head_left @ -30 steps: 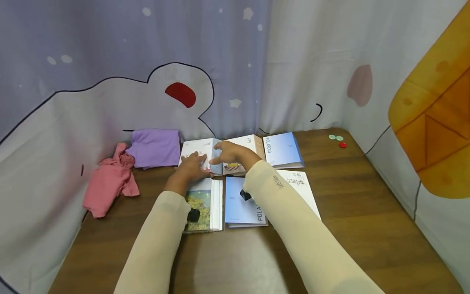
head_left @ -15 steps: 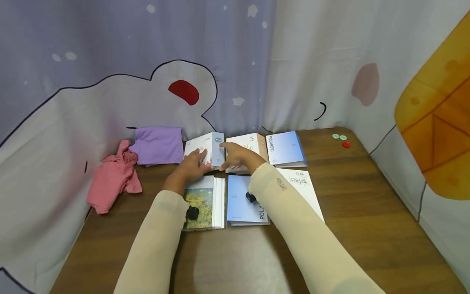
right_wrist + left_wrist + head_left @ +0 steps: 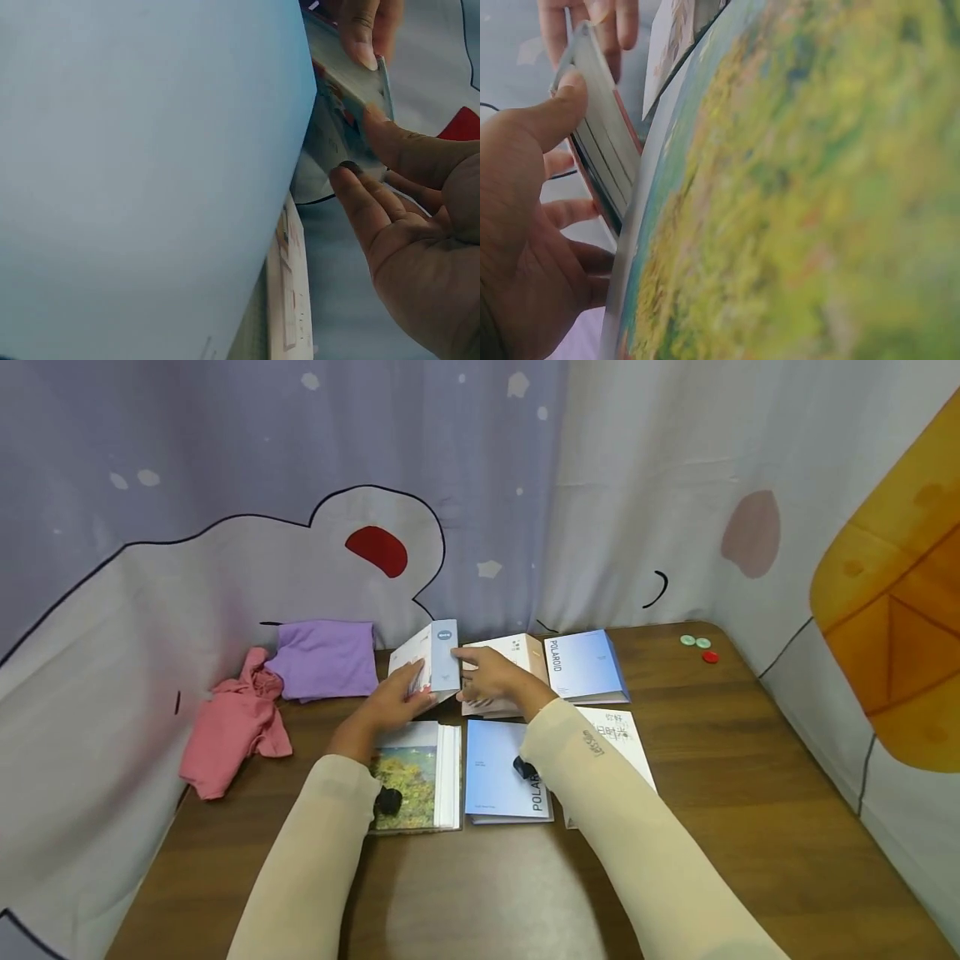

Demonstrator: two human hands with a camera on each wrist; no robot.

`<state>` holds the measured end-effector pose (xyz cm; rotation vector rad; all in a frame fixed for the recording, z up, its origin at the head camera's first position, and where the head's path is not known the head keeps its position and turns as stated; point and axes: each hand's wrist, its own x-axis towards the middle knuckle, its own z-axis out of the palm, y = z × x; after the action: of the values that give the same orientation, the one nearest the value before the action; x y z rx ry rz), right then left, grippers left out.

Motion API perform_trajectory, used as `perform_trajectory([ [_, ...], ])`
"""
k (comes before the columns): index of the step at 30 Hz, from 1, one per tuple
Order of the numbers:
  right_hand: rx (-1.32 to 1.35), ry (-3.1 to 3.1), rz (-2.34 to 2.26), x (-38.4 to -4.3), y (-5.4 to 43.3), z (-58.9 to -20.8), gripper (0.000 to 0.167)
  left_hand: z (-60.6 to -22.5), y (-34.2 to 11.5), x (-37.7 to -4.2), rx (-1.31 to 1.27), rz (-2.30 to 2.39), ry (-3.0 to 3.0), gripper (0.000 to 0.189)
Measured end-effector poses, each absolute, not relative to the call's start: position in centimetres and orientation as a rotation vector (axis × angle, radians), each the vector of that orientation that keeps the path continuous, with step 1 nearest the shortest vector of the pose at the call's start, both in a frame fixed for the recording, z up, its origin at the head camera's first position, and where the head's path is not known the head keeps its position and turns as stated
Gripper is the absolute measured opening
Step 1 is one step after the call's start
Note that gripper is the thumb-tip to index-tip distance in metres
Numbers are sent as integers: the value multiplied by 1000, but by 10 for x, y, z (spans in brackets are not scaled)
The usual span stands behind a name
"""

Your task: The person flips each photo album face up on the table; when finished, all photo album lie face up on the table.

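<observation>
Both hands hold a thick book (image 3: 444, 652) with a white cover and blue-grey spine, tilted up at the back left of the table. My left hand (image 3: 386, 703) grips its near left side; in the left wrist view the thumb presses the page edges (image 3: 604, 127) and the fingers lie along the cover. My right hand (image 3: 495, 678) pinches the spine side, its thumb and fingertips on the book in the right wrist view. A painting-covered book (image 3: 408, 781) lies below my left hand. A blue POLAROID book (image 3: 495, 772) lies below my right wrist.
A white book with a tan spine (image 3: 536, 658) and another blue POLAROID book (image 3: 585, 664) lie at the back. A white book (image 3: 626, 739) is partly under my right sleeve. Purple cloth (image 3: 322, 660), pink cloth (image 3: 232, 731) and several buttons (image 3: 702, 643) flank them.
The white book with the blue-grey spine lay flat earlier; it has tilted up, its far edge raised. My hands have closed on its sides. The other books have stayed in place.
</observation>
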<state>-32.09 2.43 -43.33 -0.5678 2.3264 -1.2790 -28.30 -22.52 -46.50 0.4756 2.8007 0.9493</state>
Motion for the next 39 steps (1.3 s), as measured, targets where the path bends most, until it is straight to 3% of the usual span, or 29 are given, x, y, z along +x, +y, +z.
perform_trajectory([
  [11, -632, 2105, -1554, -312, 23, -422, 101, -458, -227, -278, 519, 1171, 2717, 91],
  [18, -694, 1974, -1664, -303, 11, -421, 107, -458, -226, -277, 584, 1483, 2610, 116],
  [22, -723, 1957, -1678, -300, 8, -419, 107, -457, -224, -279, 656, 1586, 2610, 121],
  [28, -777, 1935, -1650, -301, 6, -420, 105, -453, -224, -275, 545, 1666, 2491, 131],
  [39, -831, 2067, -1498, -303, 5, -426, 108, -446, -235, -271, 511, 1601, 2499, 123],
])
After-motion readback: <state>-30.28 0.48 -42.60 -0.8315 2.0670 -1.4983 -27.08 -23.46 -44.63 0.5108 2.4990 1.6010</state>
